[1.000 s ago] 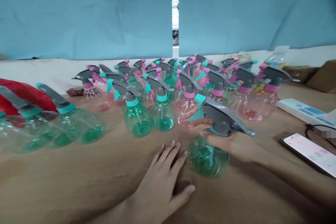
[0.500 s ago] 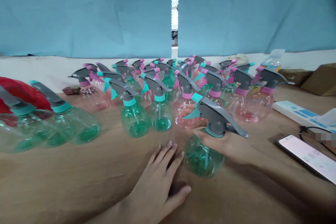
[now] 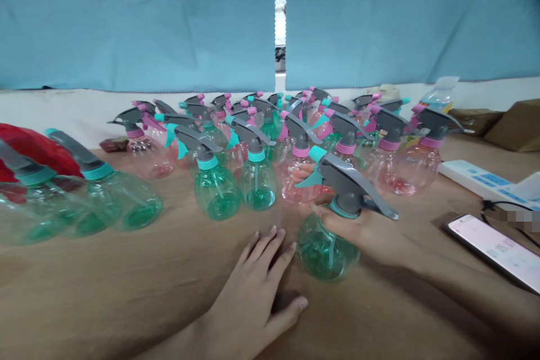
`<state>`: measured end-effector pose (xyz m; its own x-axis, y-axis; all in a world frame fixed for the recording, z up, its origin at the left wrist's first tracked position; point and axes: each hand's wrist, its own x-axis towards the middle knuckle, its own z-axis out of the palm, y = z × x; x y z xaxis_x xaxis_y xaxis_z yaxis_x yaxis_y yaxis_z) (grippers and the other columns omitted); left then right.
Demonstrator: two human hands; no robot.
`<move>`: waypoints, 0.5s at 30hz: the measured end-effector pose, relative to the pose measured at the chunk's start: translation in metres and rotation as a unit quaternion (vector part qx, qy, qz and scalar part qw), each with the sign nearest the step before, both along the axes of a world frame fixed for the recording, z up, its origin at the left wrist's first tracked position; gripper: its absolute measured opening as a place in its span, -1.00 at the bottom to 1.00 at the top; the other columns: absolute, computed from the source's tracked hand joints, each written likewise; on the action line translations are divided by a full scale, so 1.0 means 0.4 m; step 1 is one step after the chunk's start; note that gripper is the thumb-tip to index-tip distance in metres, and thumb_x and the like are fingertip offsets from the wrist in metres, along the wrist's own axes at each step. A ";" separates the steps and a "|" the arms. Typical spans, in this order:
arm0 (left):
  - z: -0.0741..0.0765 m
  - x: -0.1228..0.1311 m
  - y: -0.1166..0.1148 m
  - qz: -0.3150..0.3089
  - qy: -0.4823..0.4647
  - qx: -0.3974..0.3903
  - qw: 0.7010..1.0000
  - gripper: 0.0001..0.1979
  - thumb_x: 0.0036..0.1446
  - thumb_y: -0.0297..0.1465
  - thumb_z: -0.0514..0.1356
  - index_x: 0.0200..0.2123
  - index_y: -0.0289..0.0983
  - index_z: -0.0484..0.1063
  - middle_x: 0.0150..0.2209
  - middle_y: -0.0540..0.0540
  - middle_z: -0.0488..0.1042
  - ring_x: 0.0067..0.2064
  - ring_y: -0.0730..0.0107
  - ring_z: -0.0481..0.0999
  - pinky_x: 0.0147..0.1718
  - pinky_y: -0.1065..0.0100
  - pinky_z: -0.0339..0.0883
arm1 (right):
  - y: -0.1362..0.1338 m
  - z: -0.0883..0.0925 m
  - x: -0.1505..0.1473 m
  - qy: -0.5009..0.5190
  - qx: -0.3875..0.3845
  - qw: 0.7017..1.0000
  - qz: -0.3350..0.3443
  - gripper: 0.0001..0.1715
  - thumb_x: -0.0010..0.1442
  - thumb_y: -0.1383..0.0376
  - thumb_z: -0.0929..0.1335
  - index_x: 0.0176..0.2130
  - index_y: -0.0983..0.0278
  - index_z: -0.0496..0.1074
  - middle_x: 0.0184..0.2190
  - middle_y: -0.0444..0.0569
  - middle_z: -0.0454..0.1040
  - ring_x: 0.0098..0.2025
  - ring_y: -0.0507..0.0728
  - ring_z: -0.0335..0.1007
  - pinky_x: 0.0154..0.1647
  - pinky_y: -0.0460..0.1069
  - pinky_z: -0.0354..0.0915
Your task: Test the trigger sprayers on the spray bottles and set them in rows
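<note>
My right hand (image 3: 354,230) is wrapped round the neck of a green spray bottle (image 3: 323,256), just under its grey trigger head with turquoise nozzle and lever. That bottle stands on the table, leaning little if at all, its head pointing left. To its left, my left hand (image 3: 257,287) lies flat on the brown tabletop (image 3: 126,298), fingers stretched out and holding nothing. Straight ahead of the hands stand two more green spray bottles (image 3: 217,191) with turquoise collars. Beside them is a pink spray bottle (image 3: 291,185), partly hidden behind my right fingers.
Several pink and green spray bottles crowd the back of the table. More green spray bottles (image 3: 137,202) stand at left before a red bag (image 3: 37,149). On the right lie a phone (image 3: 498,247), a white power strip (image 3: 468,177) and a cable. Blue cloth (image 3: 139,22) hangs behind.
Both hands keep their places, the right one still round the green spray bottle's neck. The view has shifted very slightly; nothing else visibly moves.
</note>
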<state>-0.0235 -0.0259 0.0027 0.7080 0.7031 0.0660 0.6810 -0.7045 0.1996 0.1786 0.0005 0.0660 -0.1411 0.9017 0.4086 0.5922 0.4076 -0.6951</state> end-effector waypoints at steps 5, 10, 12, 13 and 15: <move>0.008 0.003 0.000 0.005 0.017 -0.006 1.000 -0.39 0.26 -0.08 0.02 0.25 -0.31 0.09 0.30 -0.23 0.00 0.29 0.04 -0.03 0.16 -0.06 0.00 | -0.001 0.009 -0.003 0.013 -0.036 0.999 0.011 -0.85 0.03 0.29 0.22 -0.48 0.15 0.36 -0.62 -0.13 0.44 -0.53 0.12 0.41 -0.55 -0.02 0.37; 0.009 0.004 -0.001 0.004 0.024 -0.009 1.000 -0.39 0.26 -0.08 0.02 0.24 -0.32 0.11 0.30 -0.22 0.00 0.29 0.05 -0.03 0.17 -0.06 -0.01 | -0.002 0.008 -0.001 0.010 -0.041 0.999 0.011 -0.86 0.00 0.28 0.21 -0.48 0.15 0.34 -0.58 -0.11 0.45 -0.52 0.13 0.40 -0.52 0.01 0.37; 0.008 0.004 -0.001 0.005 0.027 -0.010 1.000 -0.40 0.26 -0.08 0.01 0.23 -0.31 0.12 0.30 -0.22 0.00 0.29 0.05 -0.03 0.17 -0.06 -0.01 | -0.002 0.006 -0.001 0.011 -0.040 0.999 0.000 -0.87 -0.01 0.27 0.21 -0.48 0.15 0.33 -0.58 -0.11 0.44 -0.51 0.14 0.40 -0.51 0.00 0.37; 0.007 0.004 -0.001 0.005 0.026 -0.011 1.000 -0.41 0.26 -0.08 0.01 0.23 -0.31 0.12 0.30 -0.22 0.00 0.29 0.04 -0.03 0.16 -0.07 -0.01 | -0.002 0.005 -0.001 0.012 -0.039 0.999 -0.006 -0.87 -0.01 0.27 0.21 -0.48 0.15 0.33 -0.59 -0.11 0.44 -0.51 0.14 0.40 -0.51 0.00 0.37; 0.006 0.003 -0.001 0.003 0.024 -0.010 1.000 -0.41 0.26 -0.08 0.01 0.23 -0.31 0.12 0.30 -0.21 -0.01 0.30 0.04 -0.04 0.16 -0.07 -0.01 | -0.001 0.004 -0.002 0.009 -0.035 0.999 -0.010 -0.86 0.00 0.27 0.21 -0.48 0.15 0.34 -0.59 -0.11 0.44 -0.50 0.13 0.41 -0.52 -0.02 0.37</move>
